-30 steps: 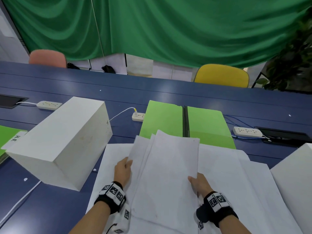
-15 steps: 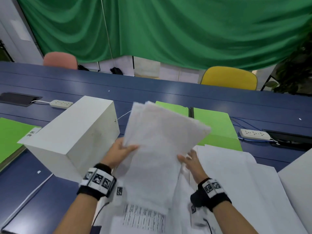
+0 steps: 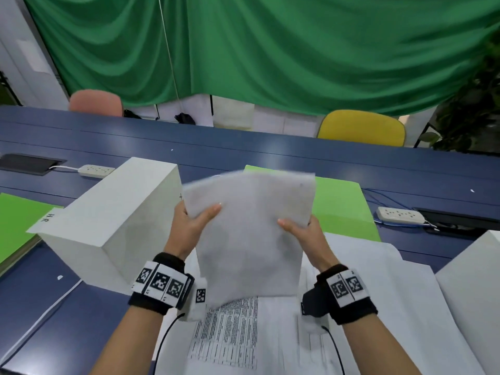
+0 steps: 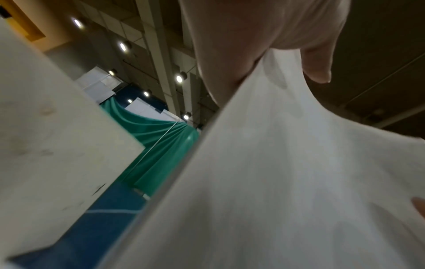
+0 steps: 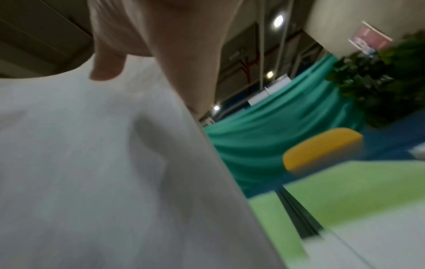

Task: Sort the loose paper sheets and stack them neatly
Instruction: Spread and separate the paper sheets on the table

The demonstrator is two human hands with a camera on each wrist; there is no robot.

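I hold a bundle of white paper sheets [image 3: 249, 234] upright over the table, blank side toward me. My left hand [image 3: 194, 220] grips its left edge, thumb on the front. At the right edge my right hand [image 3: 300, 228] grips the same bundle, thumb on the front too. The bundle's lower edge hangs just above a printed sheet [image 3: 227, 328] lying flat. In the left wrist view the paper [image 4: 287, 172] fills the frame under the thumb; the right wrist view shows the paper [image 5: 92, 163] likewise. More loose white sheets [image 3: 378, 280] lie spread at the right.
A white box [image 3: 108, 220] stands close at the left of the blue table [image 3: 270, 155], another white box [image 3: 476, 280] at the right edge. An open green folder [image 3: 341, 207] lies behind the bundle. Power strips [image 3: 400, 215] with cables sit at the back, a green folder [image 3: 16, 220] far left.
Both hands lifted the sheets off the table, raised them upright and brought them together into one squared bundle. A printed sheet underneath became visible.
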